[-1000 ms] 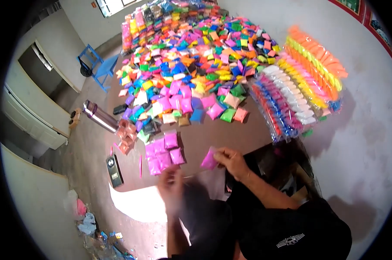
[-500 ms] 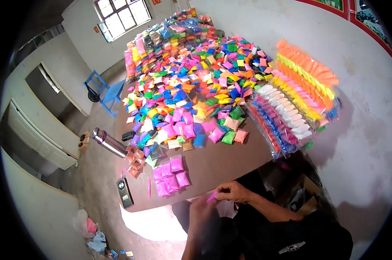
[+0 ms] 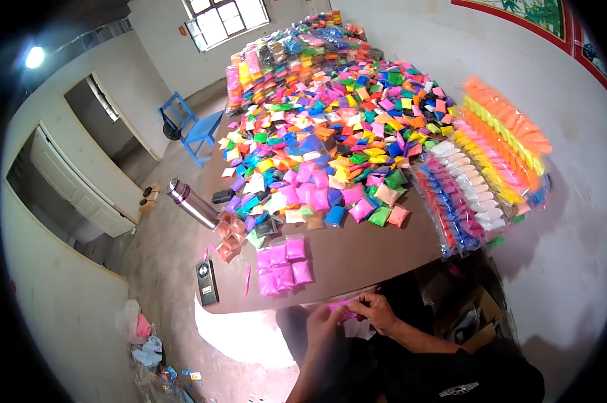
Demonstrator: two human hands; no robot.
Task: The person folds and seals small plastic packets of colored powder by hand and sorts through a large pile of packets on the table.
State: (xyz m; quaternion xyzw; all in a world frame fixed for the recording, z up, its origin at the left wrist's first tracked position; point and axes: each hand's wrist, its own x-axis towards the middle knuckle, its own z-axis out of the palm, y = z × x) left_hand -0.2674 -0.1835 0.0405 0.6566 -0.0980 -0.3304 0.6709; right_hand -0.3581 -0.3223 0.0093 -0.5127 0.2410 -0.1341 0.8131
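In front of my lap, below the table's front edge, both hands are together on a small bright pink packet (image 3: 344,311). My right hand (image 3: 377,313) pinches its right side between thumb and fingers. My left hand (image 3: 321,325) grips the other side, its fingers partly hidden. Much of the packet is covered by my fingers, so its full shape does not show. Nearest on the brown table (image 3: 357,252) lies a block of several pink packets (image 3: 283,274) in two rows. A slim pink tool or strip (image 3: 247,281) lies just left of them.
A big heap of coloured packets (image 3: 330,144) covers the table's far part. Long clear bags of packets (image 3: 481,181) lie at the right edge. On the left are a steel flask (image 3: 193,203), reddish-brown packets (image 3: 230,235) and a black device (image 3: 207,282). A blue chair (image 3: 196,131) stands beyond.
The camera view has shifted, so the table appears further right and slightly higher. Both hands remain together, and more of the pink packet shows between them.
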